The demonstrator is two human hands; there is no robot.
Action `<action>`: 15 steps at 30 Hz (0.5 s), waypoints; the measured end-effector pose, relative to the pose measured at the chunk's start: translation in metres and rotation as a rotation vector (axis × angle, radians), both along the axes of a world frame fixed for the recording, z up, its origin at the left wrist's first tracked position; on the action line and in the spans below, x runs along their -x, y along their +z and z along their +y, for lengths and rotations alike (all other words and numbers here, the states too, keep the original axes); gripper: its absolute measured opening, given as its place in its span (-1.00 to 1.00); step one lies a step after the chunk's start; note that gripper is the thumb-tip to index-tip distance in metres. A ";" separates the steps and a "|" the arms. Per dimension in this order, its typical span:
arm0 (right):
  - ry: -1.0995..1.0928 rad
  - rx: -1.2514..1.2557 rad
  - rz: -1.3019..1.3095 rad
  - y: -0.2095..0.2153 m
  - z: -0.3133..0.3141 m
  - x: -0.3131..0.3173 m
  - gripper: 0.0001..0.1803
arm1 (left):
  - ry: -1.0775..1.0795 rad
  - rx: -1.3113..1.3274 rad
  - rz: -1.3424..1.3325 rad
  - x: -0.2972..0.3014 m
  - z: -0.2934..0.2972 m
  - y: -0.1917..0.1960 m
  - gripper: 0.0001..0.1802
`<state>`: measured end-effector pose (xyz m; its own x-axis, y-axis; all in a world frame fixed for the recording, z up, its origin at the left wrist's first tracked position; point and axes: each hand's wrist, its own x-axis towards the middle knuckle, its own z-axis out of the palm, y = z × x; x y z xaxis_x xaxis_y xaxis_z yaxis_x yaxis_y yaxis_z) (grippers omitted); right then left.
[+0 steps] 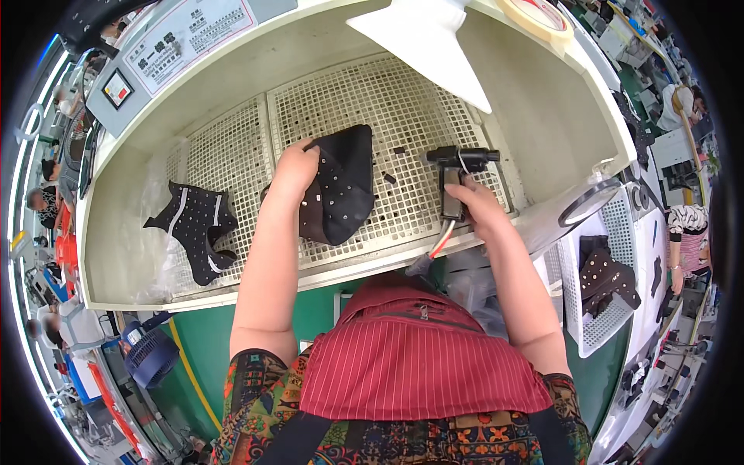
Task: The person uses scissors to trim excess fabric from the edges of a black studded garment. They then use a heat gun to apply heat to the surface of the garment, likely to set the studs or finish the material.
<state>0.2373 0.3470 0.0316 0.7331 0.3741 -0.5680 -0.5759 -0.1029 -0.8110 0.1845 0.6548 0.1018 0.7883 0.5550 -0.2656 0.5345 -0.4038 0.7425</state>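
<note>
My left hand (297,168) grips the upper left edge of a black studded shoe upper (343,182), its fingers closed on the material. Part of the upper is folded and shows a brown inner side. In my right hand (478,204) is a black pistol-shaped tool (459,156) with a greyish handle, my fingers wrapped round it. Striped tubes or wires run down from its handle. The tool's body is held to the right of the upper, apart from it. Another black studded upper (198,229) with light strips lies flat at the left.
The work lies in a cream booth (535,108) with a perforated grid floor (310,93). Small black scraps (390,178) dot the grid. A white funnel-like hood (434,43) hangs above. At the right, a white basket (612,333) holds more studded pieces. A fan (151,358) stands lower left.
</note>
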 end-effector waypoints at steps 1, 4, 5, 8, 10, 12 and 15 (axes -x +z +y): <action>-0.087 -0.018 -0.071 -0.005 0.005 0.001 -0.48 | 0.043 0.082 0.002 -0.002 0.000 -0.005 -0.59; -0.103 -0.112 -0.088 0.010 0.015 0.010 -0.46 | 0.176 0.321 -0.017 -0.001 0.018 -0.033 -0.55; -0.072 -0.148 -0.061 0.023 0.016 0.014 -0.45 | 0.204 0.406 -0.040 -0.001 0.024 -0.041 -0.54; 0.100 -0.209 -0.210 0.056 0.019 0.025 -0.42 | 0.260 0.548 -0.032 0.006 0.009 -0.012 -0.55; 0.161 -0.116 -0.264 0.077 0.028 0.032 -0.53 | 0.251 0.580 -0.004 0.008 0.004 -0.002 -0.59; 0.279 0.053 -0.369 0.089 0.037 0.034 -0.59 | 0.189 0.576 0.033 0.006 0.007 -0.004 -0.64; 0.333 0.307 -0.764 0.092 0.055 0.036 -0.52 | 0.172 0.655 0.015 0.003 0.010 -0.008 -0.64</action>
<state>0.2010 0.4016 0.1232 0.8334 0.5470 -0.0783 0.2101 -0.4447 -0.8707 0.1811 0.6648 0.0939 0.6965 0.3932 -0.6003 0.5633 0.2187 0.7968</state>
